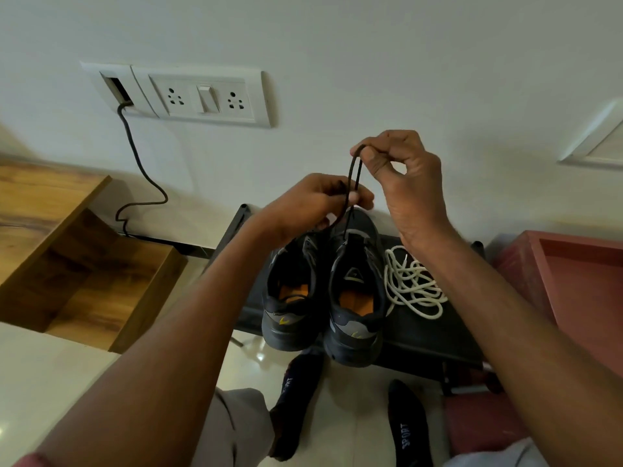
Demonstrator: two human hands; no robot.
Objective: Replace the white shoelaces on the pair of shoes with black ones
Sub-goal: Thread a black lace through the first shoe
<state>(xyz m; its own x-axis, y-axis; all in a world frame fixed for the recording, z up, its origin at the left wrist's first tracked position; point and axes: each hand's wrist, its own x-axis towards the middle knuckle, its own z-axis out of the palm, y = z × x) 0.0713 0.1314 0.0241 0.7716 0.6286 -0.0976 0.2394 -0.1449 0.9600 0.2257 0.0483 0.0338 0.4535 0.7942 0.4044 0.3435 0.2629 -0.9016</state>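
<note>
Above the two dark shoes (323,291) on the black tabletop (435,335), right hand (401,173) and left hand (317,200) each pinch the black lace (354,176), white laces (413,284) heaped just right of the shoes.

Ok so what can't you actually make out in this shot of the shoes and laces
- Head view: the left shoe's front eyelets, hidden behind the left hand.
- How far the black shoelace is threaded through the right shoe: too dark.
- The shoelace's ends, hidden inside the left hand and right hand.
</note>
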